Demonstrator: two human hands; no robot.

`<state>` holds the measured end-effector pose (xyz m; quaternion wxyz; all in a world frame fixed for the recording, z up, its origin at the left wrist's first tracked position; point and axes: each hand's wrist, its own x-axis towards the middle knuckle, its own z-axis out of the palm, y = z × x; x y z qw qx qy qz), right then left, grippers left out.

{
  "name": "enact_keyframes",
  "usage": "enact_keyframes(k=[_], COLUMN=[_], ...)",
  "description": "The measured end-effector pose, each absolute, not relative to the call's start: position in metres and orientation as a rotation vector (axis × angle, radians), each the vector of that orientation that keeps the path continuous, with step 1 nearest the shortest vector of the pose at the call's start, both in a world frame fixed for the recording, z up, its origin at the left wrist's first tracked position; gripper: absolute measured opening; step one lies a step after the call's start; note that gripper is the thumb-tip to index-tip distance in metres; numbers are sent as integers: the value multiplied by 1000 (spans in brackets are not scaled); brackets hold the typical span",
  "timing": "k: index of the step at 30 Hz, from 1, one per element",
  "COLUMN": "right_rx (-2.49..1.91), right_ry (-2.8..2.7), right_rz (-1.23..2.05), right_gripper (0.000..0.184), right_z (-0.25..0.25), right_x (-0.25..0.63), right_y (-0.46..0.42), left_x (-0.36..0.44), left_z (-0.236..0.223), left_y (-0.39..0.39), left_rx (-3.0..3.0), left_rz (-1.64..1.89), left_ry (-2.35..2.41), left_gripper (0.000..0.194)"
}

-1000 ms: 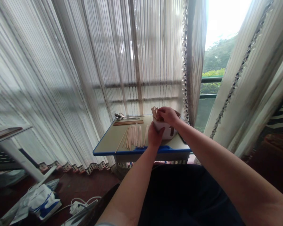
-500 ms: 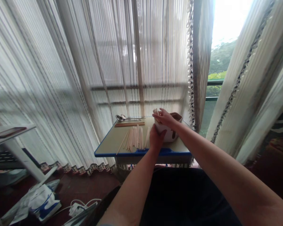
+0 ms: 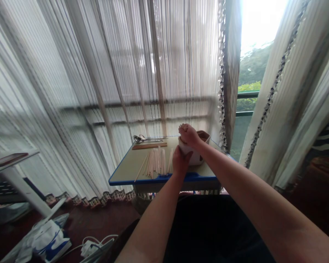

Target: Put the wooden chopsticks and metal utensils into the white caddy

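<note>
head view | right hand – fist around slender pale sticks | left hand – clasping white container

Pale wooden chopsticks, shiny metal ladles, sheer striped cloth curtain

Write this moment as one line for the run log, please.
left hand: holds white container | right hand: grips stick bundle at container rim | table: pale sticks, brown sticks, metal utensils
</note>
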<state>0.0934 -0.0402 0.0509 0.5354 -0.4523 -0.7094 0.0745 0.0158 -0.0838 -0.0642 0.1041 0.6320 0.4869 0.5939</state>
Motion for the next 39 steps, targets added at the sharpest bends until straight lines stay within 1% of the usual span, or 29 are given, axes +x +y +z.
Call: enact_keyframes(k=[5, 11, 17, 23, 26, 28, 32, 36, 37, 39], right_rx=[-967, -1004, -1028, -1089, -1094, -1111, -1139, -1055, -1042, -1068], right_ry=[-1548, -1551, -1479, -1496, -1501, -1520, -1557, -1566, -1584, -1657], right_rz=[293, 287, 479, 563, 633, 624, 587, 727, 735, 638], right_gripper=[23, 18, 43, 46, 51, 53, 49, 50, 47, 35], right_z=[46, 42, 47, 53, 58, 59, 56, 53, 53, 54], right_x=[81, 78, 83, 85, 86, 86, 88, 88, 88, 89], right_y=[-35, -36, -42, -53, -57, -58, -54, -54, -55, -60], left_x=[17, 19, 20, 20, 21, 21, 21, 20, 20, 20], left_z=[-64, -63, -64, -64, -65, -65, -63, -61, -60, -60], left_y=[-84, -85, -85, -84, -84, -84, -86, -89, -90, -90], left_rx=[1861, 1860, 1848, 1828, 1812, 1806, 1815, 1807, 1805, 1809], left_rz=[1716, 1689, 1715, 1710, 1724, 1722, 1724, 1725, 1723, 1721], left_ry=[1467, 1486, 1436, 1423, 1412, 1416, 1422, 1418, 1414, 1412], left_gripper=[65, 64, 63, 61, 62, 61, 60, 58, 58, 58])
